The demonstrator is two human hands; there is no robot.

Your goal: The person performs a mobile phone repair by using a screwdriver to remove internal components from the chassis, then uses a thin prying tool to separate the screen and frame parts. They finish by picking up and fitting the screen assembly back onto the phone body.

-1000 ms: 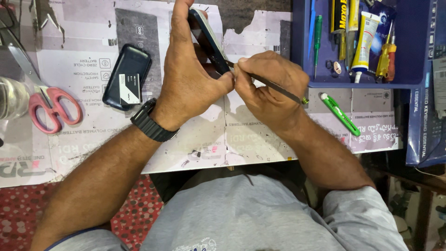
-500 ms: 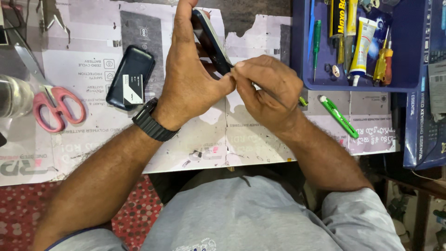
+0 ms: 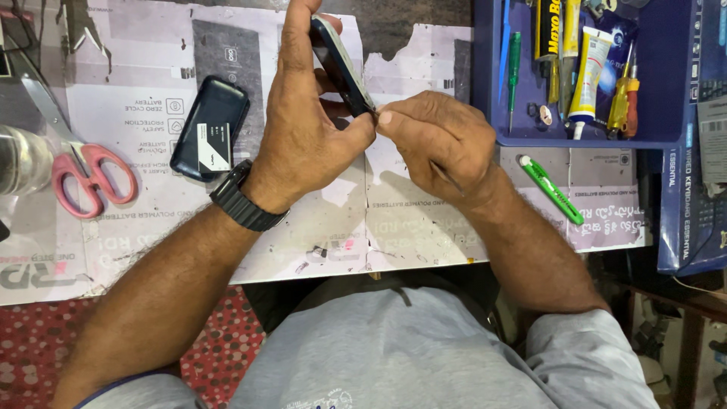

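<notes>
My left hand grips a dark mobile phone on its edge above the paper-covered bench, thumb pressed near the lower end. A black watch sits on that wrist. My right hand is pinched on a thin dark tool, fingertips meeting the phone's lower edge by my left thumb. The tool's tip is hidden by the fingers, and only a short length of its shaft shows under the palm.
A black phone back cover lies left of my left hand. Pink-handled scissors lie at far left. A green pen-like tool lies right. A blue tray holds screwdrivers and glue tubes. A blue box stands at the right edge.
My right hand has turned and drawn closer to the phone's lower edge. The tool's shaft, which stuck out to the right before, is now mostly hidden under the hand.
</notes>
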